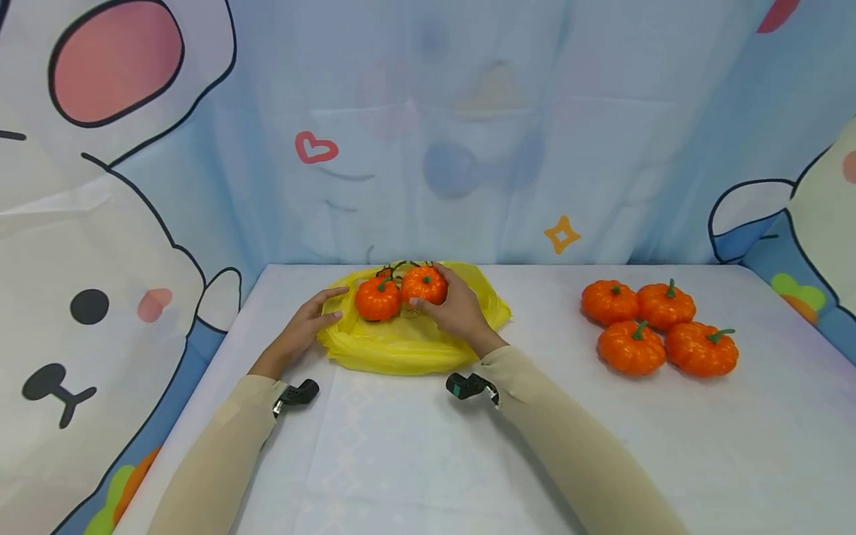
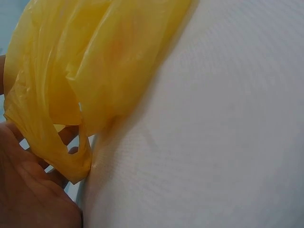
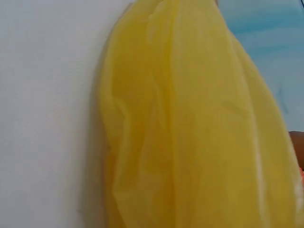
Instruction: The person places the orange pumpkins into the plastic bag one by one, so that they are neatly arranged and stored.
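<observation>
A crumpled yellow plastic bag (image 1: pixel 374 355) lies toward the back of the table, its mouth spread open. Inside the opening sits a small orange pumpkin (image 1: pixel 377 299) with a green stem. Beside it, my right hand (image 1: pixel 461 306) grips a second small pumpkin (image 1: pixel 425 285) between thumb and fingers. Behind these two, dark stems and a bit of orange show, mostly hidden. My left hand (image 1: pixel 309 327) is at the bag's left edge, fingers extended and apart from the thumb. In the left wrist view, a loop of the bag (image 2: pixel 71 161) hangs across that hand's fingers.
Several more orange pumpkins (image 1: pixel 631 348) stand in a cluster on the right side of the white table (image 1: pixel 401 461). A printed blue curtain (image 1: pixel 468 148) hangs along the table's back edge. Each wrist carries a small black device (image 1: pixel 299 392).
</observation>
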`<state>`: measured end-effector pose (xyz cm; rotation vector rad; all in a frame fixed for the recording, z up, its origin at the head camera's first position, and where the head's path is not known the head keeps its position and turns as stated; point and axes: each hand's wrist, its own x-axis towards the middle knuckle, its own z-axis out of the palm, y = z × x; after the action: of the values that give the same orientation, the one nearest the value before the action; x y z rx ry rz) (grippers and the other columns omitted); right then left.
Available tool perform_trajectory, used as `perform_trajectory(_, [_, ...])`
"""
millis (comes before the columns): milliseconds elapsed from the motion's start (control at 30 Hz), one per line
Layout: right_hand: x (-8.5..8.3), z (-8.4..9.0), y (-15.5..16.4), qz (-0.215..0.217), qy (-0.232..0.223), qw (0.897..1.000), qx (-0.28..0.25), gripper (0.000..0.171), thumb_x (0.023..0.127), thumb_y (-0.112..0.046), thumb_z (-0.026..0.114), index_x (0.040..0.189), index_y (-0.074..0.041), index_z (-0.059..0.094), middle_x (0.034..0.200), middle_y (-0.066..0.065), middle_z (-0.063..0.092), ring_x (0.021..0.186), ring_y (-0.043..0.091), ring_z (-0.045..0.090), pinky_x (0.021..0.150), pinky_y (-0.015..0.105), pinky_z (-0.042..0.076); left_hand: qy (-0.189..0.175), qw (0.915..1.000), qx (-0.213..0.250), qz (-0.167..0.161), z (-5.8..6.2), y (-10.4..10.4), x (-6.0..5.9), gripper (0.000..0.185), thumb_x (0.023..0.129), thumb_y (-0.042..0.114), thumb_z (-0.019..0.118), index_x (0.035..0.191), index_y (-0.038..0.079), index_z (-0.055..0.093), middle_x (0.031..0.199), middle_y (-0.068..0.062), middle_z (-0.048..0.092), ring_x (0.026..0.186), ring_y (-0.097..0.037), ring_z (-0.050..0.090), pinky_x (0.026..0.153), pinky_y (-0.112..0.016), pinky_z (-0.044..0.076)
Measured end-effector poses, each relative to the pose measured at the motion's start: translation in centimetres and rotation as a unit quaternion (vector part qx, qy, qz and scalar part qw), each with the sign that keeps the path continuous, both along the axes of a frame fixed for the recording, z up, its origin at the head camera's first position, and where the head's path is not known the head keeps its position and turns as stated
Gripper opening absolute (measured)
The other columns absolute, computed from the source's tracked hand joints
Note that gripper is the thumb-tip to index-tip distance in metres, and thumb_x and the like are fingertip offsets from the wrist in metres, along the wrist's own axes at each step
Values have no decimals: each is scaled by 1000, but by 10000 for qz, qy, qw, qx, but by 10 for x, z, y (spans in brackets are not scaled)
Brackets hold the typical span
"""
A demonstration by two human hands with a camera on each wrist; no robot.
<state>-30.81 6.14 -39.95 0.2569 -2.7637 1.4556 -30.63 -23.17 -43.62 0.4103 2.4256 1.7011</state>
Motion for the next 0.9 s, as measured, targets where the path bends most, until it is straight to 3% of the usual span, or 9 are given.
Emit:
perform_trajectory(400, [-8, -19, -2, -86, -127, 9996, 230, 83, 89, -34, 72, 155, -12, 28, 156, 15, 36, 142, 33, 39, 118, 46, 34, -58, 9999, -142, 45, 4, 1, 1, 51, 100, 18, 51, 149, 12, 40, 166, -9, 15, 155, -31, 1, 122, -61, -3])
perform_trajectory(900, [-12, -22, -5, -12, -222, 9973, 706, 86, 89, -38, 72, 157, -16, 25, 157, 15, 36, 144, 32, 37, 119, 45, 32, 94, 9999, 72, -86, 0, 0, -1, 51, 100, 14, 51, 149, 8, 40, 165, -10, 18, 155, -29, 0, 123, -58, -4])
